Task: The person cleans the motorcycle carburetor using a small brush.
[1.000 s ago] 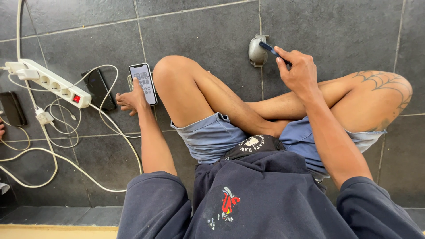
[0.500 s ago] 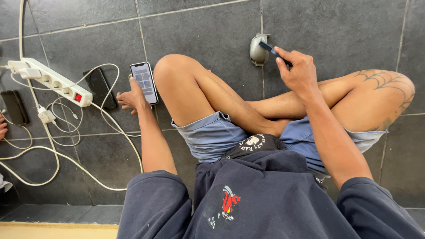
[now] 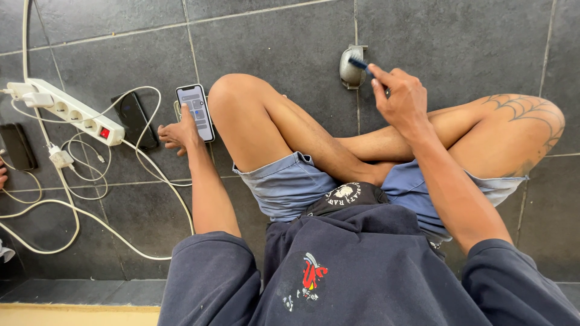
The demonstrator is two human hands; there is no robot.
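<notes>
Two bare hands work apart: the left hand (image 3: pixel 178 133) grips a slim lit smartphone (image 3: pixel 195 111) on the dark tiled floor (image 3: pixel 272 42), long axis pointing away. The right hand (image 3: pixel 400 99) pinches a blue-handled tool (image 3: pixel 359 63) against a small grey metal piece (image 3: pixel 351 67). A white power strip (image 3: pixel 72 111) and a black phone (image 3: pixel 134 119) lie left; the raised knee (image 3: pixel 232 96) stands between the hands.

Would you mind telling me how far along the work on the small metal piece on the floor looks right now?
Probably midway at most. Done: the power strip has plugs in it, and the smartphone in the left hand is lit. In hand: the right hand holds a blue-handled tool against the grey metal piece. Left: that piece is not yet set aside, and a black phone lies untouched.
</notes>
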